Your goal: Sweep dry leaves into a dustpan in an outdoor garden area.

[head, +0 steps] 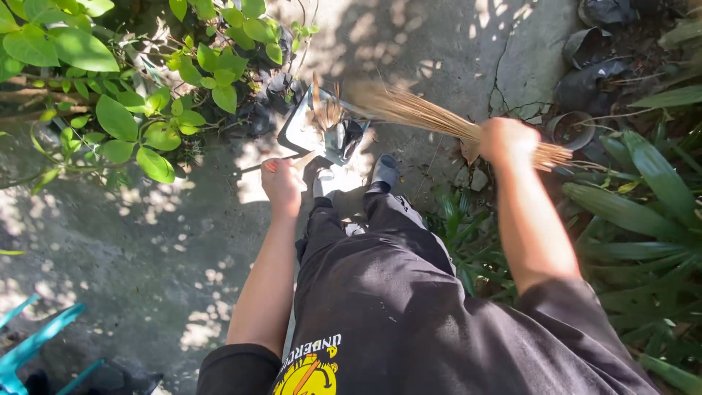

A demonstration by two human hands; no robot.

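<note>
My right hand grips a bundle of thin brown broom sticks near its bound end. The loose tips sweep left into a metal dustpan that lies tilted on the concrete. Dry leaves and debris sit in the pan. My left hand is closed around the dustpan's thin handle, just behind the pan. My two feet in grey shoes stand right behind the dustpan. I wear black trousers and a black shirt.
A leafy green bush crowds the upper left. Long-leafed plants and dark plastic pots line the right side. A cracked concrete path runs ahead. Turquoise plastic furniture stands at the lower left.
</note>
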